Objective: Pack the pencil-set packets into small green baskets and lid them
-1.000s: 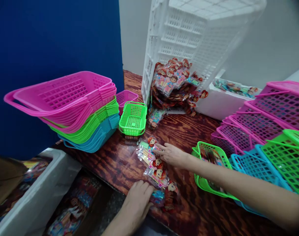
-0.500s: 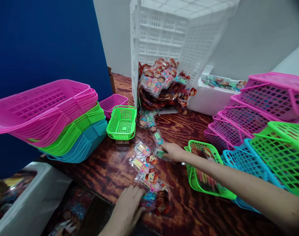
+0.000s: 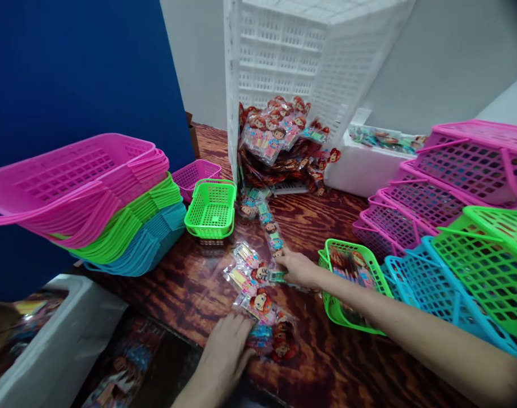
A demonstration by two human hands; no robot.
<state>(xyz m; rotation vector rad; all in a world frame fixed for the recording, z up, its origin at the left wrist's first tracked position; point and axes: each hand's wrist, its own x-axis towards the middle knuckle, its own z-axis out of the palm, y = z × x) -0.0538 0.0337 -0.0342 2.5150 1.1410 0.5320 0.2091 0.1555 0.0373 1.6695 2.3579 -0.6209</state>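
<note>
My left hand (image 3: pixel 225 350) is at the table's near edge, fingers and thumb closed about the left end of a small stack of blue-and-red packets (image 3: pixel 261 339). My right hand (image 3: pixel 298 267) reaches in from the right, its fingertips closed on a clear packet with a green part (image 3: pixel 277 276). Between the hands lie several overlapping clear plastic packets with red-haired cartoon figures (image 3: pixel 261 301). A line of similar packets (image 3: pixel 272 229) runs back towards the crate. Under my right forearm stands a green basket (image 3: pixel 335 309) holding more packets.
A white crate (image 3: pixel 279 54) on its side spills a heap of packets (image 3: pixel 275 133). Nested pink, green and blue baskets (image 3: pixel 131 198) stand left, beside a green basket (image 3: pixel 211 212). Filled baskets (image 3: pixel 436 198) are stacked right. White foam boxes (image 3: pixel 364 170) hold packets.
My right hand has shifted slightly, its fingers still at the packets. The left hand stays nearly in place by the stack. The whole view has tilted a little.
</note>
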